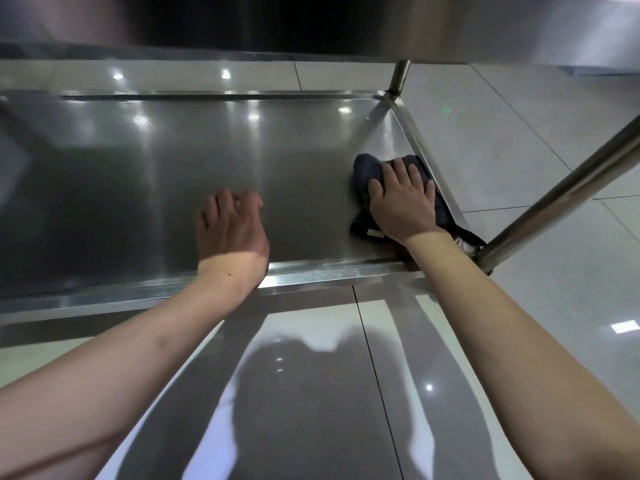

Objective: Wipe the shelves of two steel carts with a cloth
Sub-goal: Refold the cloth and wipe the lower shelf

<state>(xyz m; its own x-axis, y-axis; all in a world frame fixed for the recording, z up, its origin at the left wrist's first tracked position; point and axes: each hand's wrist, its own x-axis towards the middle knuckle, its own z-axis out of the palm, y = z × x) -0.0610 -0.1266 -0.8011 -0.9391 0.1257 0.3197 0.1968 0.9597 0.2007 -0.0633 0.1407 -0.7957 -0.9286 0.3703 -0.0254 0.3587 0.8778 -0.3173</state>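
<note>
Right hand [401, 206] lies flat on a dark cloth [367, 169], fingers straight and slightly spread, palm pressing the fabric onto the lower shelf [214, 150] of a steel cart. Left hand [230, 226] rests on the same shelf nearer the middle, wrist crossing the front rim [138, 292], fingers loosely curled with nothing held. Both bare forearms reach in from the near edge of the view over a glossy tiled floor [311, 393], which carries the person's shadow. The cloth sits in the shelf's right end, bunched against the right rim, with one corner trailing toward the front right corner beside the slanting post [561, 192]. A small pale tag shows at the cloth's near edge. Beyond the hands, the shelf surface reflects several ceiling lights. At the far right corner a second post [398, 77] rises to the underside of the upper shelf [311, 26], which spans the top of the view.
</note>
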